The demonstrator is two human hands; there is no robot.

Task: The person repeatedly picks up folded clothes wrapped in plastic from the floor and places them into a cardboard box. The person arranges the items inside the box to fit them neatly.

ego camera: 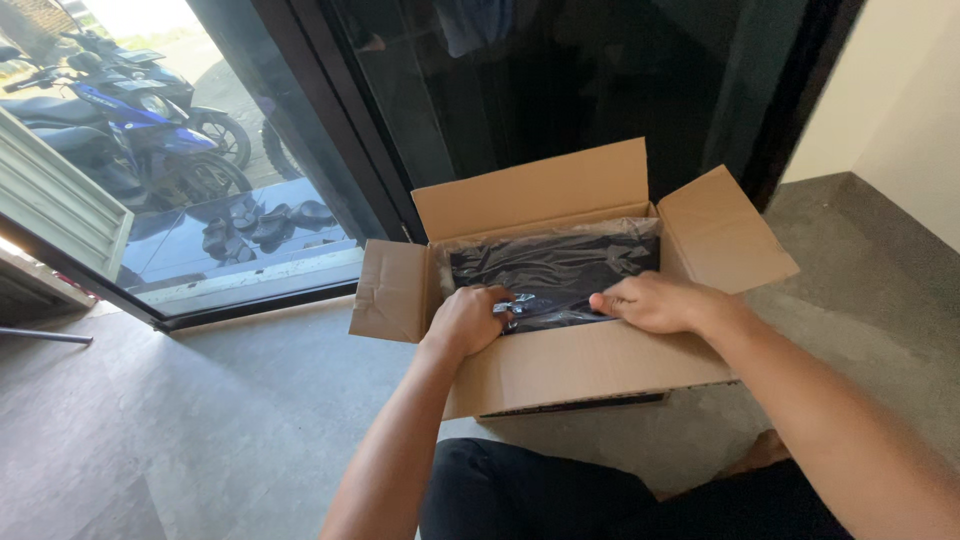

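Note:
An open brown cardboard box (590, 362) sits on the floor in front of my knees, all its flaps folded outward. Inside lies a flat black item wrapped in clear plastic film (560, 265). My left hand (468, 318) is at the near left of the opening, fingers closed on a bunched bit of the plastic. My right hand (655, 302) reaches in from the right, fingers pinching the plastic's near edge. What the wrapping covers is hidden.
The box stands on a grey concrete floor (200, 420) beside a dark glass sliding door (560, 80). Through the glass at left a blue motorbike (120, 110) is parked, with several dark shoes (260, 225) on the step. A cream wall (900, 90) rises at right.

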